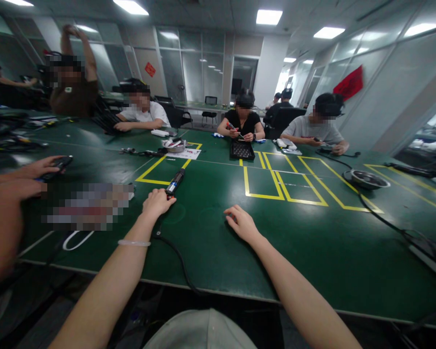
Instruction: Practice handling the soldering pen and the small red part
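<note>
My left hand (158, 203) is closed round the near end of a black cylindrical tool (175, 182) lying on the green table. The tool has a pale label or band along its side and an orange-red part by my fingers. I cannot make out its exact kind. A black cable (179, 257) runs from below this hand over the table's front edge. To the right, my right hand (241, 222) rests on the tabletop with its fingers loosely bent and apart, holding nothing.
The green table (210, 261) bears yellow tape outlines (265, 196). A round metal-rimmed part (369, 178) with a black cable lies at right. Across the table, a person works over a black tray (241, 150). At left, a neighbour's hand (45, 167) holds a dark device.
</note>
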`<action>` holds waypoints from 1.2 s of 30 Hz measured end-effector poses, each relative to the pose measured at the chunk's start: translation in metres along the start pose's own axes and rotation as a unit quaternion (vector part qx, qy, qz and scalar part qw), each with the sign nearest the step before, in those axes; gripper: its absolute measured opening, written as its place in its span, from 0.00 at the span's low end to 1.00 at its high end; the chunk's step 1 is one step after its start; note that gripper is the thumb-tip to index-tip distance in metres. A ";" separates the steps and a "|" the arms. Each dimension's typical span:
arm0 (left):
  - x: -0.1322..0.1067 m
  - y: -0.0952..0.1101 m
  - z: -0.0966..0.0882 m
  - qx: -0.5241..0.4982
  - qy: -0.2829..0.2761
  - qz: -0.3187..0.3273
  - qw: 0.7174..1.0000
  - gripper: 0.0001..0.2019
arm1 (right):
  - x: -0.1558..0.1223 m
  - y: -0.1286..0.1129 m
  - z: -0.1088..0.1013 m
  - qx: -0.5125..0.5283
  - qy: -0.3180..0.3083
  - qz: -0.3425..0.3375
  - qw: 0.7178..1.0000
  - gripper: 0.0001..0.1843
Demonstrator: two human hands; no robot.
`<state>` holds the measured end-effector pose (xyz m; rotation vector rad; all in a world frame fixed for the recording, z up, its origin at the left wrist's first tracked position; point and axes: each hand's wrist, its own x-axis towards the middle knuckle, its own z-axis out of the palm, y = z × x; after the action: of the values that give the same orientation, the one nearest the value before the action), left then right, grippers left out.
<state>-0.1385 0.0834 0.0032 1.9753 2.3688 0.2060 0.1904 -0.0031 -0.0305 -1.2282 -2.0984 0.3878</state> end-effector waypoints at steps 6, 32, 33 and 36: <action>-0.008 0.000 -0.001 0.060 0.123 0.033 0.990 0.26 | 0.000 0.000 0.001 -0.001 -0.004 0.003 1.000 0.10; -0.086 0.141 0.019 -0.506 -0.261 0.332 0.752 0.27 | 0.009 0.005 0.004 0.492 -0.042 0.166 0.853 0.20; -0.087 0.142 0.022 -0.504 -0.257 0.341 0.751 0.27 | 0.009 0.004 0.004 0.511 -0.044 0.171 0.841 0.21; -0.085 0.141 0.029 -0.510 -0.243 0.337 0.753 0.27 | 0.009 0.003 0.003 0.545 -0.047 0.182 0.817 0.21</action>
<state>0.0185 0.0263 -0.0102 1.7893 0.7732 0.7095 0.1875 0.0061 -0.0310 -0.8398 -1.2422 1.5783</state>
